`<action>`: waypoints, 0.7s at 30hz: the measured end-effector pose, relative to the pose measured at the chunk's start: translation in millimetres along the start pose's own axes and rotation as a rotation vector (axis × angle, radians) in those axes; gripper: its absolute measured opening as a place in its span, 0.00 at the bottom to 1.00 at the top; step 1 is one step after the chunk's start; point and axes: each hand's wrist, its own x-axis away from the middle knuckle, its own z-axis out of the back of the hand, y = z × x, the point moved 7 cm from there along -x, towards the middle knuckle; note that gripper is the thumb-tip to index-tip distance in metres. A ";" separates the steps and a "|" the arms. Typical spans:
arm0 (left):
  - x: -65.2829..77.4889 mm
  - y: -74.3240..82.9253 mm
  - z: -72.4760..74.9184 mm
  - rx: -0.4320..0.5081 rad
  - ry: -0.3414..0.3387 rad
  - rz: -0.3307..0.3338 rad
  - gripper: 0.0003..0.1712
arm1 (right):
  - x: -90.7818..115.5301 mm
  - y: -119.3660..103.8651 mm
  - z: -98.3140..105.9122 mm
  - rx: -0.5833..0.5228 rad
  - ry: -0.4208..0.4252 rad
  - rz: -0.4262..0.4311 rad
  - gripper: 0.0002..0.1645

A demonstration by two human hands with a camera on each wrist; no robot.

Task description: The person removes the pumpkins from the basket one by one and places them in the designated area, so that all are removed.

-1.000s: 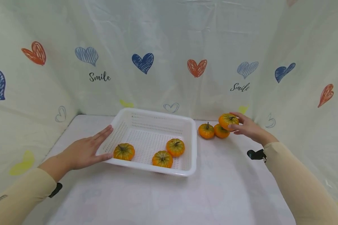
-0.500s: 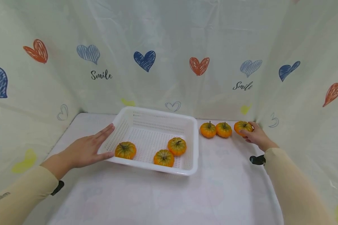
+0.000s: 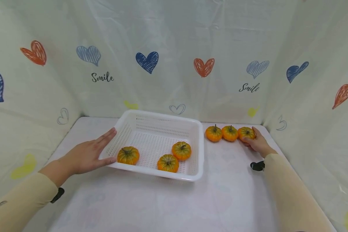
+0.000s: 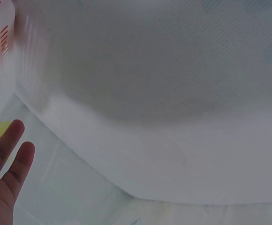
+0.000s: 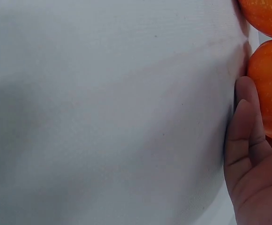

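Observation:
In the head view my right hand [image 3: 258, 142] holds a small orange-and-green pumpkin [image 3: 246, 132] at the right end of a row, thumb in front and fingers round its far side. Left of it on the table stand a middle pumpkin [image 3: 229, 133] and a left pumpkin [image 3: 213, 133], both with stems up. The right wrist view shows the held pumpkin [image 5: 269, 89] beside the curled fingers [image 5: 241, 126]. With fingers spread, my left hand [image 3: 84, 157] rests against the left side of a white plastic basket [image 3: 199, 151]. Three more pumpkins lie inside the basket, one of them at the front left [image 3: 128, 156].
A white cloth covers the table [image 3: 150, 203]. Behind and beside it hangs a pale curtain [image 3: 174, 38] printed with hearts and the word Smile. The row of pumpkins runs along the table's back edge, right of the basket.
My right hand has brought its pumpkin from above the row down to the table at the right, then slid it left against the middle pumpkin. The left hand and basket stay put.

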 end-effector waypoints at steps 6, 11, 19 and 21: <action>0.2 0.3 0.3 -0.005 0.001 0.001 0.59 | -2.1 -0.2 -0.7 -0.025 0.026 0.005 0.60; 0.2 0.5 1.5 -0.011 0.005 -0.002 0.59 | -1.6 0.1 -1.6 -0.026 0.029 -0.001 0.59; 0.0 1.3 1.2 -0.007 -0.011 0.005 0.59 | -5.0 7.8 -4.6 -0.050 0.006 -0.070 0.62; 0.4 1.0 1.1 -0.004 -0.010 0.004 0.59 | -5.5 8.3 -5.6 -0.050 0.003 -0.078 0.62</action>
